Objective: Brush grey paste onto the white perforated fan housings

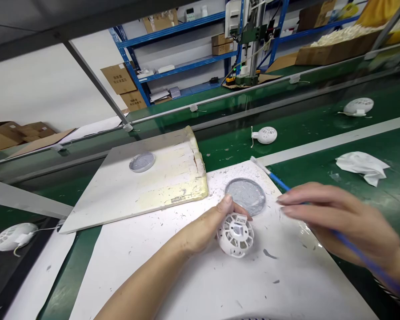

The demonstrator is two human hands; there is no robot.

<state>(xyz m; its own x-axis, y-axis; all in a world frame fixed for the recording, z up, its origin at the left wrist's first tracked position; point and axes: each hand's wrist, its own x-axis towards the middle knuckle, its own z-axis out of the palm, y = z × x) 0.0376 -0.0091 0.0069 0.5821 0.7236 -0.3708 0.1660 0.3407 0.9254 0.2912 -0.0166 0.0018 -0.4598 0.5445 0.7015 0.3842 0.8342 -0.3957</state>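
Note:
My left hand [216,222] is closed around a round white plastic housing [236,236] with slotted openings, held above the white sheet [146,262]. In my right hand [346,222] is a thin blue-handled brush [278,180], its pale tip pointing away to the upper left. The right hand is slightly blurred. Between the hands and a little beyond them, a shallow round dish [246,195] of grey paste lies on the sheet. The inner side of the housing is partly hidden by my fingers.
A yellow-edged white board [153,191] with a second grey dish [142,162] lies at left. White housings sit on the green belt [265,135], at far right [358,107] and at left [16,236]. A crumpled white cloth [362,166] lies right. Metal posts stand left.

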